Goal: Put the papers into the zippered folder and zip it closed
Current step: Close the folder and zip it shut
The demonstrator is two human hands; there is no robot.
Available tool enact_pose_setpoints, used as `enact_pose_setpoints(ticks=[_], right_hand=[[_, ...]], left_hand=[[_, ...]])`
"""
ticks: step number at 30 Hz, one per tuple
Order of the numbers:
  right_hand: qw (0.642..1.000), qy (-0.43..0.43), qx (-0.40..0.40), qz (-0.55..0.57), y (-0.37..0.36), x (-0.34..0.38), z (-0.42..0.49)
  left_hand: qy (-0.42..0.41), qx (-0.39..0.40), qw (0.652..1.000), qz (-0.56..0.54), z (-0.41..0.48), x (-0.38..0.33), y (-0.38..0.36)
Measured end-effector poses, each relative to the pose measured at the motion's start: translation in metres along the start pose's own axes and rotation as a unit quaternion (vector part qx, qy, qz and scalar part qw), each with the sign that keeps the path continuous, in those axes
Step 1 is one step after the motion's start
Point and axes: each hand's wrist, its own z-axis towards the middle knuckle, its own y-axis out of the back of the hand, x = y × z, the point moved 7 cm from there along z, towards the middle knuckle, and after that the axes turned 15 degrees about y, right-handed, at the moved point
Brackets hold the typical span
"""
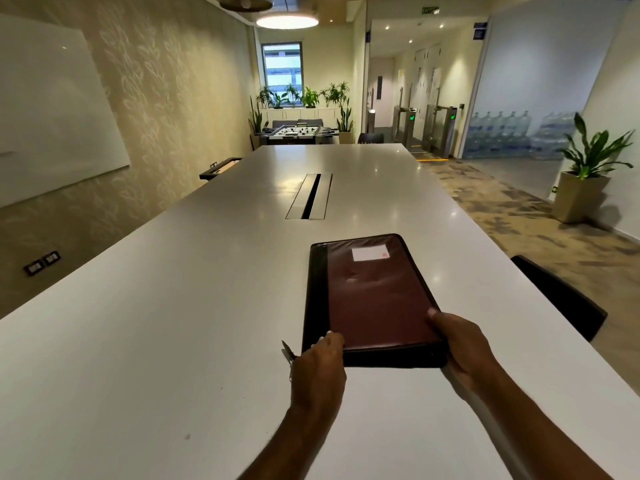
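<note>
Table: long, white, glossy, running away from the viewer down the room. Whiteboard on the patterned wall to the left. Carpeted floor to the right, with a potted plant in a tan planter by the far wall.

Folder: flat on the table near its near end, right of centre, closed. Maroon cover facing up, black strip down its left side, dark edging all round. Long axis points away from the viewer, tilted slightly left. Near short edge faces the hands; stitching shows along it.

Chair: dark back, at the table's right edge, just beside the folder's right side but apart from it.

Cable slot: dark, narrow, set in the table's middle, beyond the folder.

Left hand: at the folder's near left corner, fingers curled over the corner and gripping it. Right hand: holds the near right corner, thumb lying on the cover, fingers wrapped round the edge below.

Label: white rectangle on the cover near the far end, with a small red mark at its right.

Tab: small, pale, sticking out just left of the left hand; too blurred to tell what it is.
</note>
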Motion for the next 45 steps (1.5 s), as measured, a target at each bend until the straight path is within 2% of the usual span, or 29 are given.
enact_pose_setpoints(ticks=[3, 7, 12, 15, 17, 19, 21, 22, 24, 25, 29, 33, 39, 45], right_hand=[[0.988, 0.047, -0.005, -0.146, 0.003, 0.008, -0.001], [0.923, 0.090, -0.008, -0.375, -0.001, 0.019, -0.002], [0.868, 0.143, 0.005, -0.476, -0.015, 0.032, -0.005], [0.827, 0.135, 0.004, -0.545, -0.018, 0.037, -0.009], [0.775, 0.129, 0.002, -0.619, -0.025, 0.040, -0.019], [0.737, 0.178, -0.001, -0.652, -0.043, 0.048, -0.038], [0.753, 0.241, 0.019, -0.612, -0.073, 0.049, -0.065], [0.778, 0.243, 0.045, -0.577, -0.090, 0.043, -0.079], [0.837, 0.183, 0.096, -0.506, -0.118, 0.019, -0.102], [0.851, 0.154, 0.111, -0.490, -0.131, 0.007, -0.111], [0.808, 0.181, 0.128, -0.546, -0.174, -0.016, -0.129], [0.794, 0.205, 0.121, -0.559, -0.201, -0.024, -0.130], [0.784, 0.205, 0.103, -0.577, -0.205, -0.027, -0.127], [0.774, 0.213, 0.129, -0.582, -0.212, -0.028, -0.124]], left_hand=[[-0.004, 0.009, 1.000, -0.007, 0.002, 0.002, -0.002], [-0.037, 0.033, 0.997, -0.053, 0.005, 0.010, -0.001], [-0.042, 0.014, 0.992, -0.121, 0.007, 0.034, 0.017], [-0.006, 0.050, 0.993, -0.107, 0.013, 0.055, 0.021], [0.023, 0.077, 0.993, -0.083, 0.015, 0.069, 0.021], [0.018, 0.101, 0.993, -0.061, 0.014, 0.075, 0.020], [0.007, 0.111, 0.993, -0.035, 0.014, 0.078, 0.021], [0.007, 0.112, 0.993, -0.027, 0.015, 0.080, 0.023], [0.009, 0.116, 0.993, -0.035, 0.020, 0.083, 0.025], [0.007, 0.116, 0.992, -0.039, 0.021, 0.084, 0.025], [0.005, 0.123, 0.990, -0.072, 0.028, 0.089, 0.028], [0.024, 0.164, 0.979, -0.118, 0.037, 0.095, 0.023], [-0.004, 0.182, 0.975, -0.131, 0.041, 0.094, 0.024], [-0.034, 0.190, 0.972, -0.136, 0.040, 0.091, 0.024]])
